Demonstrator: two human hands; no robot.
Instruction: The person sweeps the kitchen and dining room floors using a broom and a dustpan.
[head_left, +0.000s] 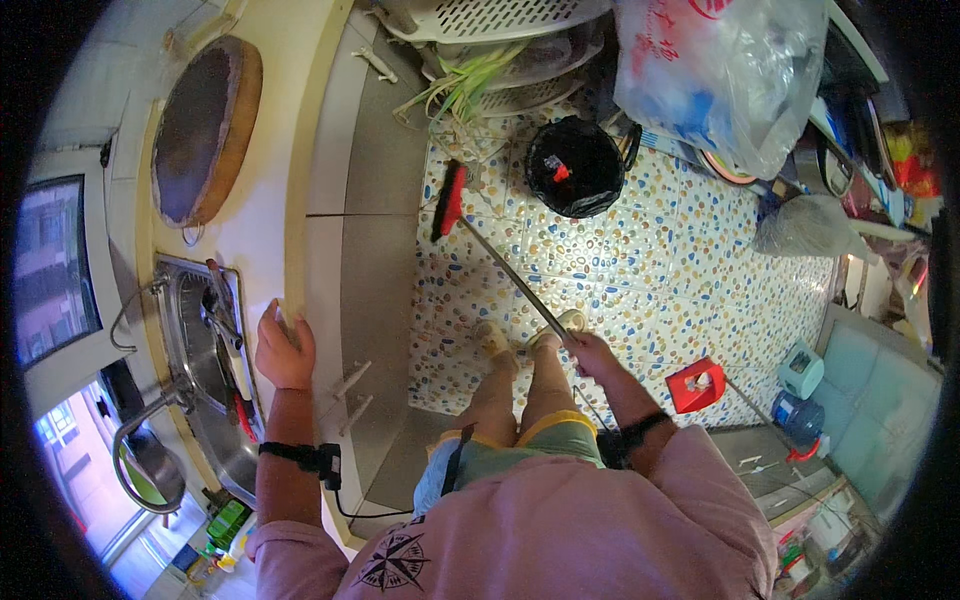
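Observation:
My right hand (592, 355) grips the grey metal handle of a broom (517, 281). Its red head (451, 201) with dark bristles is down on the pebble-patterned tile floor (637, 300), near the base of the cabinets. My left hand (286, 351) holds the front edge of the cream countertop (296, 187), thumb on one side and fingers on the other. Beyond the broom head stands a bin lined with a black bag (576, 166), with a bit of red and white litter inside. A red dustpan (696, 385) with some debris in it lies to my right.
Left of me is a steel sink (199, 315) holding utensils; a thick round chopping board (206, 135) sits farther along the counter. Spring onions (480, 79) hang from a rack (487, 22). A stuffed plastic bag (720, 82) and a water bottle (797, 416) are to the right.

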